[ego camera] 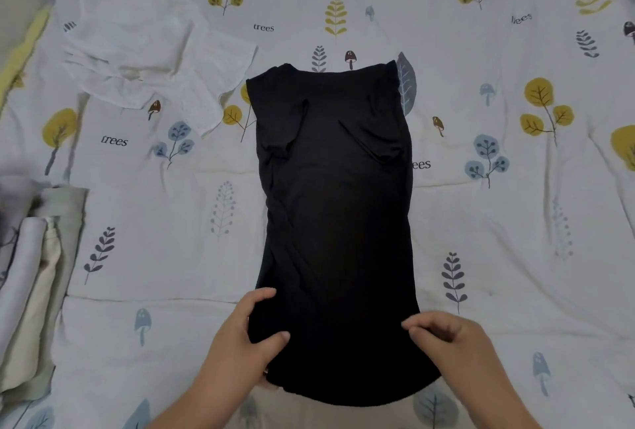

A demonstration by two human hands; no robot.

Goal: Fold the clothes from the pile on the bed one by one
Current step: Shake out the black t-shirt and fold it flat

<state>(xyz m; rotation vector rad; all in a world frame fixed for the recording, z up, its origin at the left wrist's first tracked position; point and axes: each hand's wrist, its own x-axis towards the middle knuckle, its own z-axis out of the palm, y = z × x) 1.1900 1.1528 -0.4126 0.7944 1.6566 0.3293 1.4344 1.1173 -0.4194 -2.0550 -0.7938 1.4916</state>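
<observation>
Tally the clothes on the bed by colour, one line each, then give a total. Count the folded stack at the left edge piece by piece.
Black: 1, the black top, gripped at its hem by the left hand and the right hand
White: 2, the crumpled white garment and a folded white piece
Cream: 1, a folded cream piece
Pale green: 1, a folded pale green piece
Total: 5

Tree-print bedspread (softly lit).

"trees" on bedsheet
</observation>
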